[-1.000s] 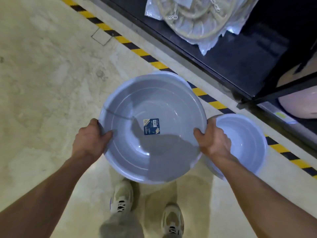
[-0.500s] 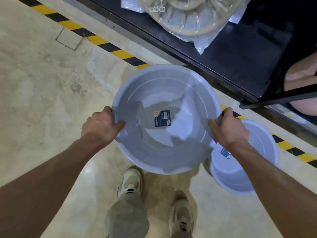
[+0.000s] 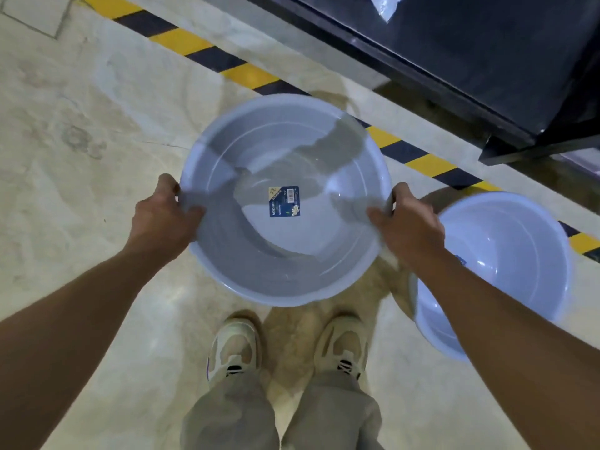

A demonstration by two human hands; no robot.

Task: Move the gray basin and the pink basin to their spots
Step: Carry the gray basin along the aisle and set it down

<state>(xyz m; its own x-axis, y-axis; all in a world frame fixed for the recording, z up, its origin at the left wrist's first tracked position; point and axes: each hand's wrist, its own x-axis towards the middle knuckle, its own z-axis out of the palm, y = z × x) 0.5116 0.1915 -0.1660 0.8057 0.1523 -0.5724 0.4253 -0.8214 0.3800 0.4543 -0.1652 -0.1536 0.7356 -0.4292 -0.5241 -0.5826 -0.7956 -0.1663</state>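
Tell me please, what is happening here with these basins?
A person stands on a pale floor and holds a large gray basin by its rim, the left hand on one side and the right hand on the other. The basin is empty, with a blue label on its bottom. A second, smaller basin sits on the floor to the person's right, near the yellow-and-black stripe in front of a dark shelf. No pink basin is in view.
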